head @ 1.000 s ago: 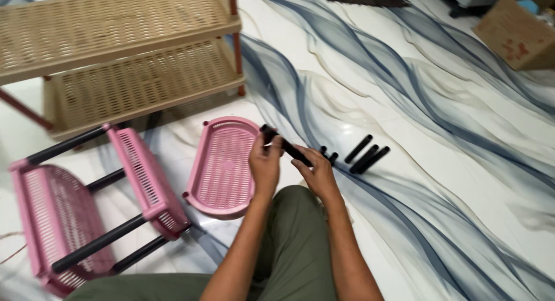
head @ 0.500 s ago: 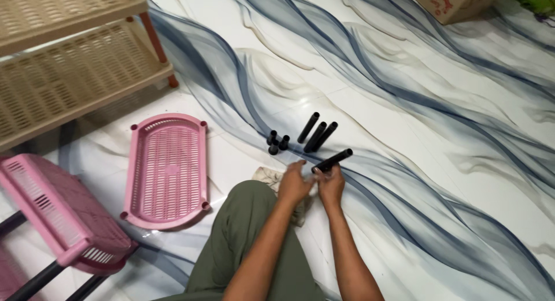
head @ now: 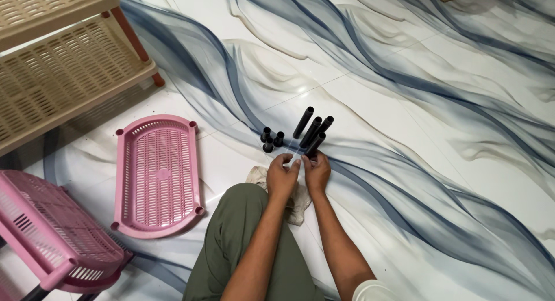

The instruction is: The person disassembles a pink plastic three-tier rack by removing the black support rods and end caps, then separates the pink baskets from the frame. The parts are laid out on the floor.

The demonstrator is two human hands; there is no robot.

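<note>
White marble-patterned floor (head: 404, 104) is carrying a half-built job: the left hand (head: 281, 177) and right hand (head: 317, 169) are pinching one black tube (head: 315, 144) beside the loose tubes (head: 309, 125) and short connectors (head: 272, 139), while a pink tray (head: 157, 174) is lying unattached near the partly assembled pink rack (head: 52, 237).

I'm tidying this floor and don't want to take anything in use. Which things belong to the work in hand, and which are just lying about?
In hand:
- left hand and right hand on a black tube
- three more black tubes
- short black caps
- pink tray
- pink rack

Lying about:
- beige shelf
- cloth
</note>
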